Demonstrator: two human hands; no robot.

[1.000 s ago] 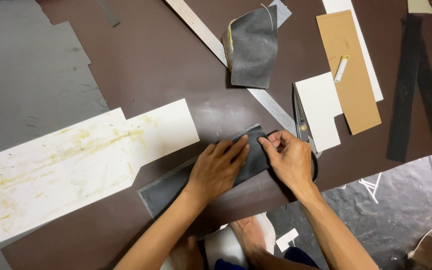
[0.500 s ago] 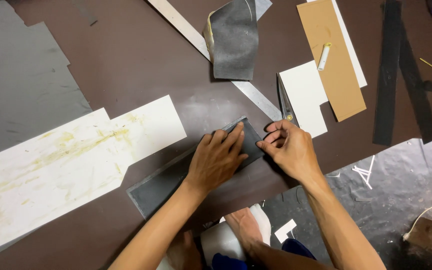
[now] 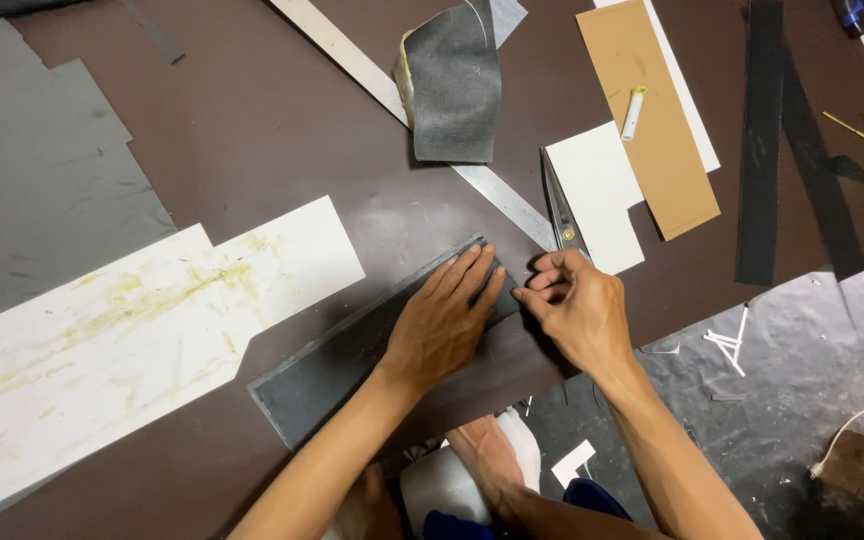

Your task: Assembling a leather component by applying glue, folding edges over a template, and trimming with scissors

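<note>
A head-worn camera looks down on a dark brown work surface (image 3: 252, 130) where a person presses a long dark grey strip of material (image 3: 342, 365), which lies at a slant from near left to far right in the middle of the scene. The left hand (image 3: 447, 320) lies flat and open on the far right part of the strip, fingers spread slightly and pointing away. The right hand (image 3: 577, 305) sits just beside it at the strip's right end, its fingers curled inward and pinched together at the edge of the strip; whether they actually grip the material cannot be told. To the left of the strip lies a large white sheet (image 3: 132, 340) with a stepped outline, smeared with yellowish stains. Further left and far is a big grey sheet (image 3: 42, 190). Just beyond the right hand, a pair of scissors (image 3: 559, 210) points away, lying beside a white card piece (image 3: 602, 195). A long metal ruler (image 3: 402, 110) runs diagonally from the far edge down to the scissors. Across it rests a folded dark grey fabric piece (image 3: 457, 85). To the right, a tan cardboard strip (image 3: 652, 120) carries a small white cylindrical object (image 3: 633, 112). Further right lie two black strips (image 3: 762, 150). At the near edge, the person's bare foot (image 3: 487, 460) shows below the surface.
</note>
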